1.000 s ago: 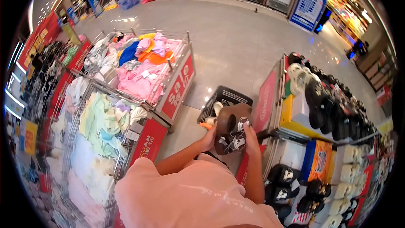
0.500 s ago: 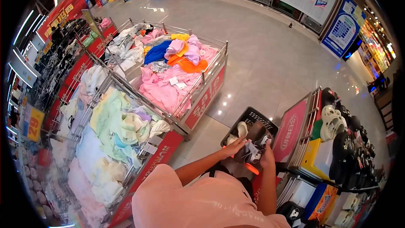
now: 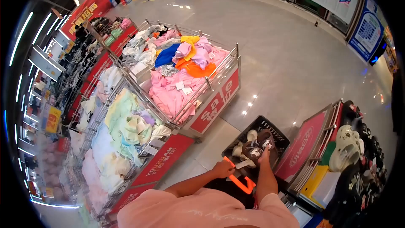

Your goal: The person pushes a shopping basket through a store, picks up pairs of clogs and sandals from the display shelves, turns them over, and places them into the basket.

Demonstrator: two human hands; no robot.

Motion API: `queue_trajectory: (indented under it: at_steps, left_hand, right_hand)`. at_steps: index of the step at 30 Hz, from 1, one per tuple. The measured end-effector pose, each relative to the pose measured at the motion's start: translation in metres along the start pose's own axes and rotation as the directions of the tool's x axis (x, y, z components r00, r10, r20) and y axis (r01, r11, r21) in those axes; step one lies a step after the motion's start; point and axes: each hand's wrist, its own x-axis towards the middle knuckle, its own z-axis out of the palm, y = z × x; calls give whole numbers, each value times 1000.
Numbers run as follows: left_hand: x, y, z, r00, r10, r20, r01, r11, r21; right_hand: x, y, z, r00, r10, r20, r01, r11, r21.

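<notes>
A black shopping basket (image 3: 276,127) with an orange handle (image 3: 242,182) is in front of my body. My left hand (image 3: 223,169) is closed at the handle on the basket's near left side. A pair of dark brown slippers (image 3: 254,152) with white cartoon faces lies at the top of the basket. My right hand (image 3: 264,157) grips them at their near right end; part of its fingers is hidden. Beside them in the basket are several cream and tan shoes (image 3: 237,149), and a pale tag or strip (image 3: 245,164) lies near the left hand.
To the left stand metal bins of pastel clothes (image 3: 126,122) and pink clothes (image 3: 173,97), with a red sale panel (image 3: 215,101). At right is a rack with a pink panel (image 3: 299,145), pale clogs (image 3: 346,150) and dark shoes. Grey tiled floor (image 3: 270,59) stretches ahead.
The brown slippers have gone forward and down into the basket with my right hand. My left hand has left them and moved to the orange handle. The view has turned left.
</notes>
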Motion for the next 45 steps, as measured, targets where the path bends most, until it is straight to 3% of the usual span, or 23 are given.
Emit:
queue_trajectory:
  at_steps: [4,7,10,13,14,15,17,18,19,20,21,23,25,26,27,29,31,33,34,37,38,39,45]
  left_hand:
    - [3,-2,2,999,12,-43,-12,1000,-16]
    - [8,-7,11,994,33,-103,-39,997,-62]
    - [12,-6,19,978,56,-202,-81,990,-118]
    - [25,2,19,971,45,-236,-84,984,-156]
    - [26,4,18,972,35,-232,-75,983,-166]
    - [28,5,18,969,33,-246,-74,984,-161]
    - [31,5,22,960,41,-278,-87,984,-154]
    - [32,4,21,968,28,-250,-61,990,-125]
    - [32,5,20,974,16,-224,-38,995,-96]
    - [33,7,19,979,5,-202,-19,997,-69]
    - [34,8,17,977,11,-212,-25,998,-64]
    - [33,9,16,971,25,-238,-40,997,-62]
    - [38,4,21,972,16,-236,-27,999,-45]
    - [41,2,20,980,7,-199,-13,1000,-28]
    - [42,2,19,987,-9,-160,8,1000,-9]
    - [43,11,4,987,86,-134,-80,996,46]
    - [38,14,-1,967,242,-81,-234,967,100]
    - [48,11,-3,889,458,-6,-452,879,153]
    - [46,14,-1,874,486,20,-485,868,107]
    - [46,23,-9,869,469,156,-492,851,185]
    - [49,24,-13,895,437,93,-445,891,88]
    - [51,27,-21,900,412,145,-425,903,70]
    - [65,31,-19,904,427,0,-426,901,87]
  right_hand:
    - [51,29,-21,989,148,-15,-147,989,14]
    - [89,60,-34,985,167,-32,-167,986,2]
    - [121,101,-44,953,170,-251,-192,979,-67]
    - [143,122,-56,939,177,-296,-243,948,-204]
    - [155,124,-63,970,177,-168,-211,953,-215]
    - [119,89,-51,949,297,-107,-315,918,-241]
    - [109,56,-44,951,281,-133,-296,686,-665]
    - [121,70,-57,996,93,-15,-73,652,-754]
    - [111,64,-65,974,-118,192,225,456,-861]
    - [94,54,-69,867,-265,422,473,174,-864]
    - [71,40,-69,694,-323,643,633,-151,-759]
    - [-1,9,-54,592,-380,711,742,-88,-665]
    - [-78,-18,-46,778,-237,582,594,-22,-804]
    - [-107,-21,-47,783,-232,577,601,44,-798]
    - [-144,-27,-44,780,-224,585,604,26,-796]
    - [-212,-30,-25,816,-216,536,553,25,-833]
    - [-234,-9,-27,867,-155,473,480,9,-877]
    - [-249,21,-19,847,-312,431,354,-276,-894]
    - [-254,30,-12,800,-434,414,268,-359,-894]
    - [-250,47,-5,638,-702,317,180,-265,-947]
    - [-247,46,-7,640,-701,314,201,-242,-949]
    - [-244,45,-9,640,-696,326,216,-244,-945]
    - [-242,27,0,623,-718,312,221,-221,-950]
